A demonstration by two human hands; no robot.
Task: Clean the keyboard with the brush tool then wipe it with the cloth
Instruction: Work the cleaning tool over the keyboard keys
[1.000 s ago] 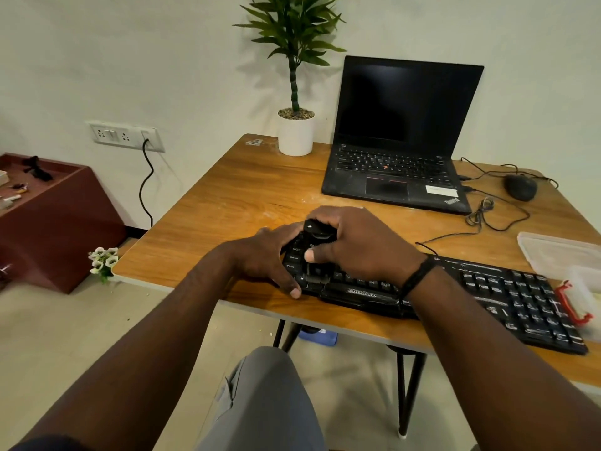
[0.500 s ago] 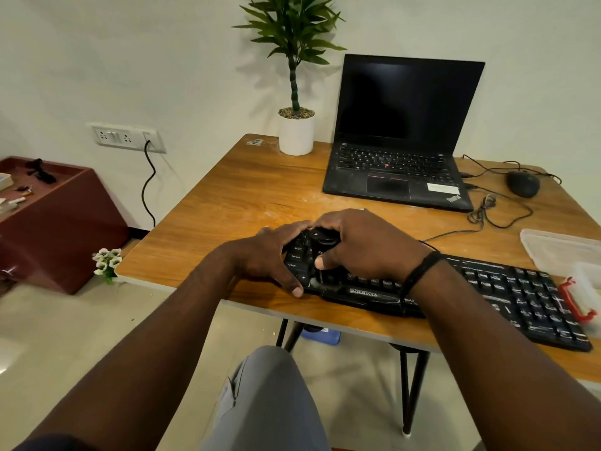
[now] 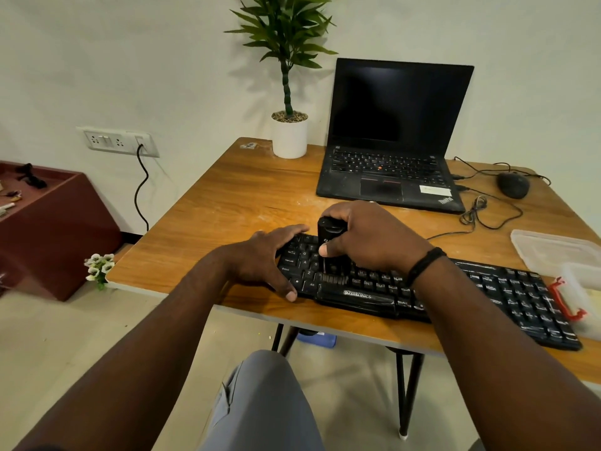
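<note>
Upright, black brush tool (image 3: pixel 329 245) — bristles on dusty black keyboard (image 3: pixel 507 291).

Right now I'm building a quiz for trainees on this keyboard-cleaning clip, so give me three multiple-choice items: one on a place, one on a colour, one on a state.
1. Where does the potted plant stand?
A. left of the laptop, at the table's far edge
B. on the floor
C. on the keyboard

2. What colour is the clip on the plastic container at the keyboard's right end?
A. blue
B. red
C. green

3. What is the right hand doing?
A. lying flat on the table
B. holding the mouse
C. gripping the black brush tool upright on the keyboard

Key: 1 A, the white pot sits beside the laptop; 2 B, the clip is plainly red; 3 C, fingers wrap the tool, bristles on the keys.
</note>
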